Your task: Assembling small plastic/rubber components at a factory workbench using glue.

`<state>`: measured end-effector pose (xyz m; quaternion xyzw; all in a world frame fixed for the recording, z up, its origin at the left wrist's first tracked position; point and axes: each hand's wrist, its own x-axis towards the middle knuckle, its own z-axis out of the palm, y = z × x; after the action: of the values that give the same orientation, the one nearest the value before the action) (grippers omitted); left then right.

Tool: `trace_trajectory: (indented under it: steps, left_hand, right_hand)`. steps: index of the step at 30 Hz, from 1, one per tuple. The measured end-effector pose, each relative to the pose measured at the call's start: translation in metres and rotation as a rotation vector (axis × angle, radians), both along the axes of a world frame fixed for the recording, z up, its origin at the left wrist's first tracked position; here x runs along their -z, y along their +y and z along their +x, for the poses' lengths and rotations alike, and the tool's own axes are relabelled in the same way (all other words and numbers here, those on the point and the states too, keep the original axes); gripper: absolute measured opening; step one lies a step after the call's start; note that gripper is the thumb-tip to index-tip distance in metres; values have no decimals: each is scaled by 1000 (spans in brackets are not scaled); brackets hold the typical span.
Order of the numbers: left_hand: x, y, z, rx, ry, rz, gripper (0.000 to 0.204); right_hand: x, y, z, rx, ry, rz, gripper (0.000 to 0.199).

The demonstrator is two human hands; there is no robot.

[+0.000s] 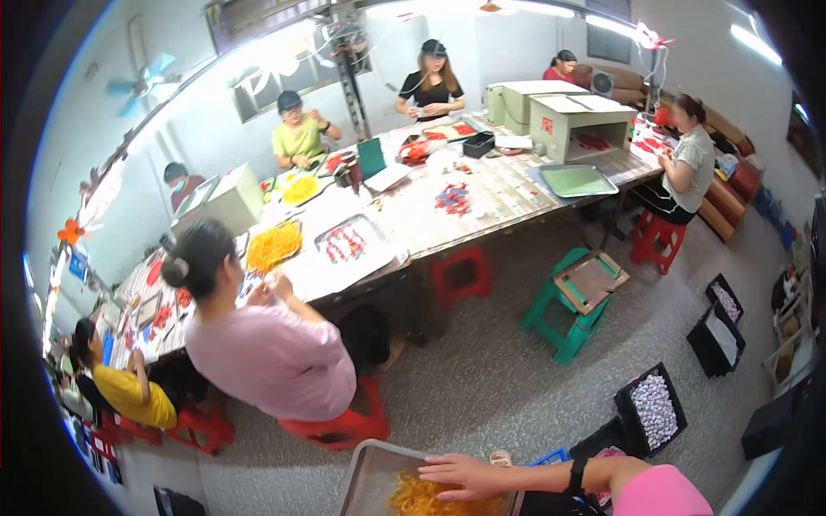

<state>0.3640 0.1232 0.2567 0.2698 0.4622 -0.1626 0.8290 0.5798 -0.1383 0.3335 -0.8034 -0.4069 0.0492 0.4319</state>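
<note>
My right hand [460, 476] reaches in from the lower right, with a black band on its wrist and a pink sleeve higher up the arm. Its fingers are stretched out over a heap of small orange-yellow pieces [411, 494], and the palm faces down. Whether the fingertips press into the heap cannot be made out. Beneath lies a grey metal tray [366, 469], cut off by the lower edge of the picture. My left hand is out of sight.
Just right of the tray stand a blue crate [551, 457] and a black bin of small pale pieces [654, 411]. A person in pink [267, 353] sits on a red stool ahead left. Beyond runs a long worktable [508, 206] with several people. A green stool [559, 331] holds a framed board.
</note>
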Motion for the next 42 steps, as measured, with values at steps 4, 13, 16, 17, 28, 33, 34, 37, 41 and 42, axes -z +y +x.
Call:
trace_trajectory:
  steps: [4,13,16,17,28,33,34,37,41,42]
  left_hand:
    - [-33,-72,105,173,-20,-79,26]
    - [-96,-220,257,418,-75,-185,22]
    - [-125,-270,300,510,-100,-177,17]
    - [-128,-281,314,564,-118,-207,17]
    - [-114,-406,480,877,-176,-262,47]
    - [-134,-462,551,1030,-294,-436,48]
    - [-144,-475,562,1059,-358,-466,52]
    - [-138,-491,591,1116,-457,-432,61]
    - [-125,-483,626,1153,-443,-325,62]
    - [-125,-478,632,1157,-433,-264,62]
  right_hand:
    - [-32,-94,27,121,-5,-165,46]
    - [-60,-287,47,1020,186,70,36]
    - [-59,-330,42,998,819,323,38]
    - [-56,-338,41,999,863,487,39]
    - [-55,-434,112,1274,756,874,41]
    - [-43,-482,158,1315,740,1064,40]
    - [-38,-490,164,1342,701,1095,40]
    - [-50,-508,205,1361,697,1182,40]
    - [-35,-544,263,1381,669,1264,40]
    - [-37,-553,280,1388,644,1267,40]
